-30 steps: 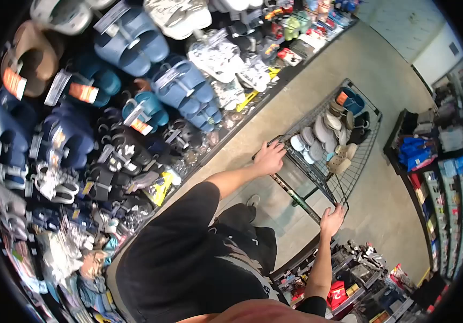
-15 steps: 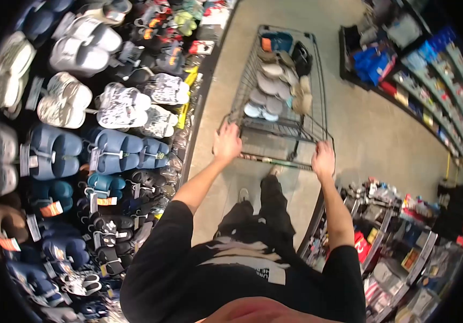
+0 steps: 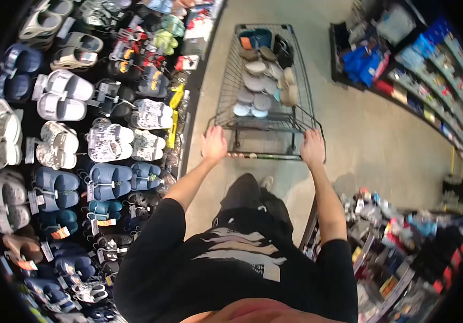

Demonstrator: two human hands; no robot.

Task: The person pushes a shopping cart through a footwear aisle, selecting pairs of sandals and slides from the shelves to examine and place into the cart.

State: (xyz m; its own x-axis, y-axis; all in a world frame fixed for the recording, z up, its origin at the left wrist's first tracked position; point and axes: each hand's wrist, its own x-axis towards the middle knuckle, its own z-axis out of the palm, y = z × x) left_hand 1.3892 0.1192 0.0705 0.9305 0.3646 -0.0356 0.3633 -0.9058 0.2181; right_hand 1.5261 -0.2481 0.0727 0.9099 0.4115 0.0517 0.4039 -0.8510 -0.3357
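My left hand (image 3: 214, 144) is wrapped around the left end of the handle of a wire shopping cart (image 3: 231, 129). At the right end, my right hand (image 3: 312, 146) grips the same handle, fingers curled over it. Inside the basket lie several pairs of footwear: grey and beige pairs (image 3: 261, 83) in the middle, a white pair (image 3: 250, 111) nearest me, dark blue clogs (image 3: 262, 37) with an orange tag at the far end, and a black pair (image 3: 283, 51) beside them. Part of the handle is hidden under my hands.
On my left, a wall display holds rows of slides and clogs, including blue slides (image 3: 110, 182) and white slides (image 3: 65, 96). A shelf unit (image 3: 404, 81) with packaged goods stands ahead right. Racks of packed items (image 3: 393, 237) are close on my right. Bare floor (image 3: 382, 145) shows between them.
I have moved forward along the aisle with the cart; the displayed footwear has slid back toward me in view. One knee is now raised ahead. Both hands have stayed on the handle.
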